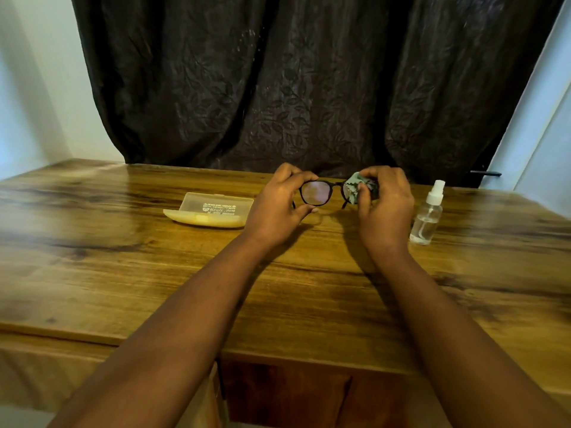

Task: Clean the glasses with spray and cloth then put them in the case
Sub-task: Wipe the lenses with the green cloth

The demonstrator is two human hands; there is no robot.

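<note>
We are reaching both bare forearms out from the near edge of the wooden table (154, 273), over its grain, toward the far side. Our left hand (278, 208) is gripping the glasses (321, 193) by the left end of the black frame, fingers curled over the top rim and the thumb pressing from below, so the hand is clamped on the frame and holding it up off the tabletop. The left lens is facing us and showing a pale reflection. Our right hand (383, 205) is pinching a greenish patterned cloth (355, 186) around the right lens, thumb on the near side and fingers wrapped over the far side, closed on the cloth with the lens hidden inside it. The temple arms of the glasses are hanging down just above the wood.

Just to the right of our right hand, a clear spray bottle (428, 216) with a white nozzle is standing upright on the table, apart from the hand. To the left of our left hand, the pale translucent case (210, 210) is lying open on the table, its lid tipped back with printed lettering showing. Behind the table a dark leaf-patterned curtain (309, 88) is hanging, with pale walls at either side.
</note>
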